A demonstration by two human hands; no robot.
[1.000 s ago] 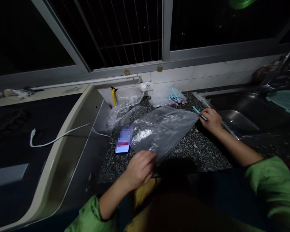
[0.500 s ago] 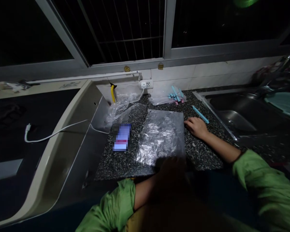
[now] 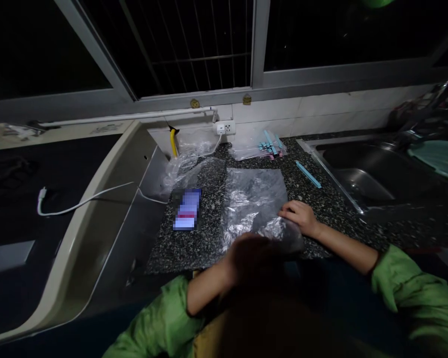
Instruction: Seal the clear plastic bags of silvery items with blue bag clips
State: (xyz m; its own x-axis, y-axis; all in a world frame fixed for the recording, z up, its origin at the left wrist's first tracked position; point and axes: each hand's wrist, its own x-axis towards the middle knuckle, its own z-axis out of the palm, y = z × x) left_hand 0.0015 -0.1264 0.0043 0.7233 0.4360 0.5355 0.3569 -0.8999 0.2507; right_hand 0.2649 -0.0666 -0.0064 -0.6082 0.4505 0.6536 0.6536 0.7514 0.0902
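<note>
Well, below centre, I can't tell whether the shadowed left hand or right hand has fingers pinching the plastic sheet; uneven tugging could crease it.

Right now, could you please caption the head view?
Left hand and right hand at clear plastic bag on speckled dark countertop.

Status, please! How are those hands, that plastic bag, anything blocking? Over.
Right hand touching plastic bag, right side; left hand shadowed at near edge; grips unclear. Bag mostly spread on counter. Phone left, blue strip right, neither on it.
</note>
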